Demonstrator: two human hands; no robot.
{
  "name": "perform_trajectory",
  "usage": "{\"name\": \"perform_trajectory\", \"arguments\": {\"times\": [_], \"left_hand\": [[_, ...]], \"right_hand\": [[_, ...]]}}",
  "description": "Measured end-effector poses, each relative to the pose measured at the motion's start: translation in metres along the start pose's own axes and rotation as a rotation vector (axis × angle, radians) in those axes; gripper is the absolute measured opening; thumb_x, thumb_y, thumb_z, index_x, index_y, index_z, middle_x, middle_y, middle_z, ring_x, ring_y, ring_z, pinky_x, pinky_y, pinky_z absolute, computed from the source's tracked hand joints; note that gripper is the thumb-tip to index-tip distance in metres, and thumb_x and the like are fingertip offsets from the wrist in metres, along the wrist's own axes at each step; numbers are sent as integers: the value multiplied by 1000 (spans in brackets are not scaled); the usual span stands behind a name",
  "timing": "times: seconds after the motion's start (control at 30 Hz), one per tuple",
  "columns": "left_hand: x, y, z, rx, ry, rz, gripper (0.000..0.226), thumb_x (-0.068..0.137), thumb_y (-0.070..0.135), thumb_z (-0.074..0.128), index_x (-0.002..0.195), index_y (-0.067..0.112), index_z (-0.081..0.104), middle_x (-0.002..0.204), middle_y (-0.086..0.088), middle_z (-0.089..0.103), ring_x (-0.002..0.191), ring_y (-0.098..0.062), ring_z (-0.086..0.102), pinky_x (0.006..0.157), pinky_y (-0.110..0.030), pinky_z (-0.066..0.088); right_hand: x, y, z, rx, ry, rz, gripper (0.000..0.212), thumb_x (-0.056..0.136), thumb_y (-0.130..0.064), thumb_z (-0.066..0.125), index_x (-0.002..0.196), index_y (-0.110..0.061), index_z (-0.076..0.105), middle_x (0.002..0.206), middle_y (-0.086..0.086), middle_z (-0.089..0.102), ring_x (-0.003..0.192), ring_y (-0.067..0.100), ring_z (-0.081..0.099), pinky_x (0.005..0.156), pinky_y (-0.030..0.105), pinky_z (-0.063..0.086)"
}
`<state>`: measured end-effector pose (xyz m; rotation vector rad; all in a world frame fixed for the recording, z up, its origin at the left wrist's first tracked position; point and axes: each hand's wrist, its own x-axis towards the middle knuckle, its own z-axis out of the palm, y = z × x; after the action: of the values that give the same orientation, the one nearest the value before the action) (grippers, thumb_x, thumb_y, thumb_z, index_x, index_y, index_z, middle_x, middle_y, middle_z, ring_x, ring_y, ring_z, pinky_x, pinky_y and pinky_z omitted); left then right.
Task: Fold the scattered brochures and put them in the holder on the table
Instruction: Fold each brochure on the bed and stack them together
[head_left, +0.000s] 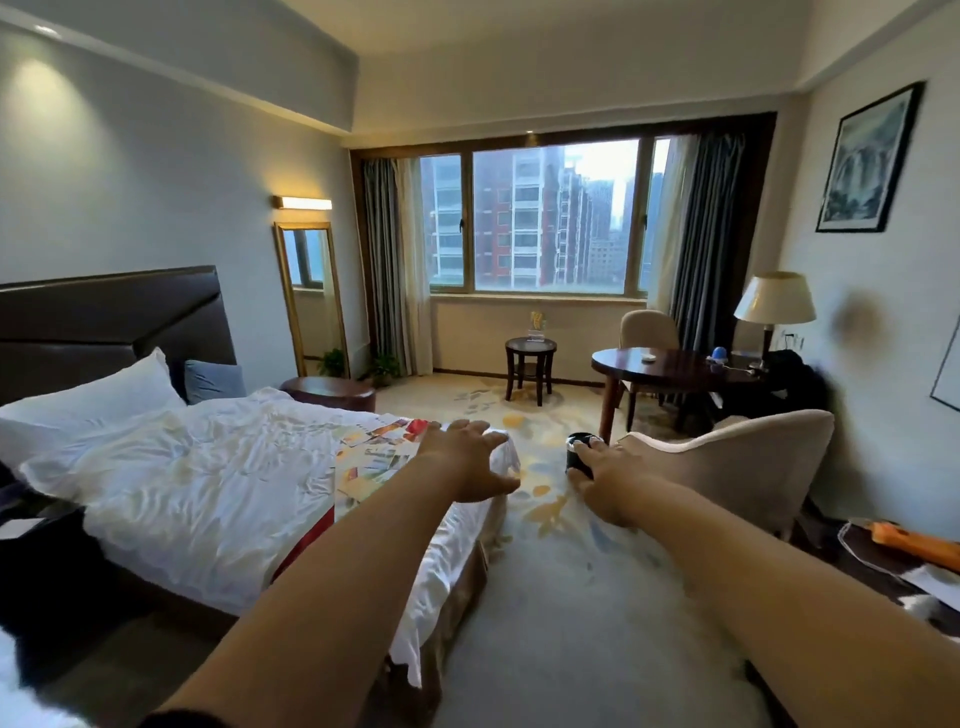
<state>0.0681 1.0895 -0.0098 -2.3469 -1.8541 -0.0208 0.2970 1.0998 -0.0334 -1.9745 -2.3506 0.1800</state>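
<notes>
Both hands out and empty, brochures unfolded on the bed.
Left hand has fingers spread and holds nothing, just right of the brochures at the far right corner of the bed. Right hand is likewise spread and empty over the carpet. Risks: a careless sweep knocks sheets off the bed edge, the soft sheet gives crooked folds, and the holder on the far small table is well apart, so a loose stack could drop.

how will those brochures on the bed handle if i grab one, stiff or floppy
The brochures look like thin printed sheets lying flat, so they are probably light and floppy, sagging if lifted by one corner. They overlap on the soft, rumpled bed, so edges may be hard to pinch and neighbours may slide along.
</notes>
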Motion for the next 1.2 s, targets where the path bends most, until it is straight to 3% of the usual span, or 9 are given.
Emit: {"name": "perform_trajectory", "arguments": {"times": [0.4,0.6,0.93,1.07,1.2], "left_hand": [[338,-43,31,48,24,132,73,94,74,42,157,38,32,165,4,33,151,-22,29,116,-50,24],[499,-46,70,104,20,185,71,95,72,41,157,38,33,164,5,34,151,-22,31,116,-47,24],[767,-96,115,51,25,93,69,95,73,39,154,38,37,162,8,38,148,-19,36,116,-46,25],[851,-145,154,71,-26,35,66,97,69,38,155,37,37,162,5,38,148,-20,36,115,-46,28],[942,-212,184,53,-21,-44,67,98,68,39,156,35,36,164,5,35,148,-21,36,114,-45,29]], "right_hand": [[300,85,-24,-16,-26,78,67,109,-52,31,165,-18,19,172,7,18,157,31,20,126,49,24],[445,139,-20,-53,-29,61,66,109,-52,34,165,-20,18,173,4,13,159,29,15,128,49,18],[742,184,-46,-76,-3,-29,70,107,-51,41,165,-21,16,174,4,5,161,27,2,128,49,14],[852,175,-31,-95,-29,-86,75,107,-52,42,166,-18,10,174,3,-7,160,25,-11,128,50,10],[976,150,-24,-108,-16,-147,75,108,-52,40,166,-18,9,174,3,-8,160,23,-11,128,45,6]]}}
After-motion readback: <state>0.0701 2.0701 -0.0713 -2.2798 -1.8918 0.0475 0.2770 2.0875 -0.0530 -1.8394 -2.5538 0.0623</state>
